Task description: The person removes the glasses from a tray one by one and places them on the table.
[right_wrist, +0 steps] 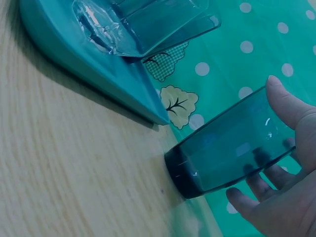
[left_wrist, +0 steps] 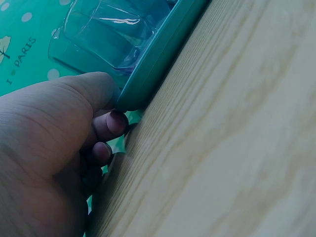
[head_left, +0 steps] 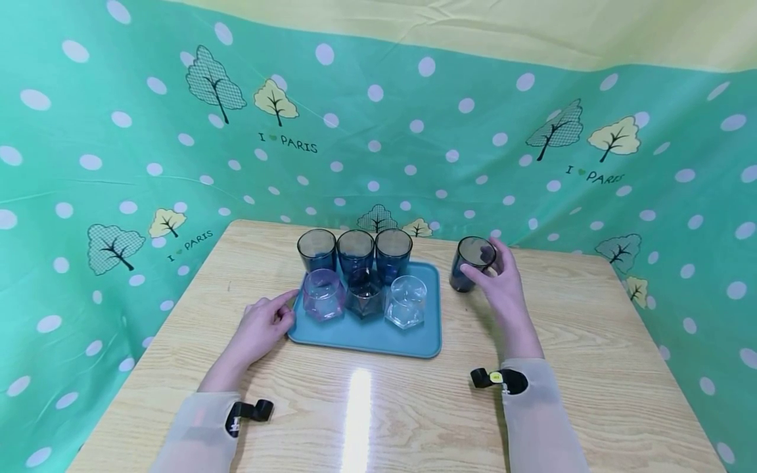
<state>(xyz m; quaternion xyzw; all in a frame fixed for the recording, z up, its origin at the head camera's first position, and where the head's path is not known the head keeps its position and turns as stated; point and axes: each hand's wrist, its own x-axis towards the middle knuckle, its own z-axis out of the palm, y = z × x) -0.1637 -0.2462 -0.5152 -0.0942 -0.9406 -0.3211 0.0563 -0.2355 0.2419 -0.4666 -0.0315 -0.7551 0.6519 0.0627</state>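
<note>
A teal tray (head_left: 367, 338) sits mid-table. On it, three tall blue glasses (head_left: 355, 253) stand at the back. A purple short glass (head_left: 323, 295), a dark one (head_left: 365, 295) and a clear one (head_left: 406, 302) stand in front. A fourth tall blue glass (head_left: 464, 276) stands on the table just right of the tray. My right hand (head_left: 487, 266) is curled round it, with the thumb (right_wrist: 286, 98) near its rim and the fingers (right_wrist: 247, 197) behind it. My left hand (head_left: 288, 307) holds the tray's left rim (left_wrist: 163, 54), thumb (left_wrist: 94, 86) on top and fingers curled beneath.
The wooden table (head_left: 591, 368) is enclosed at the back and both sides by a green dotted cloth (head_left: 118, 164). Black clips sit on both sleeves (head_left: 251, 412) (head_left: 499, 379). Bare wood lies in front of the tray and to its right.
</note>
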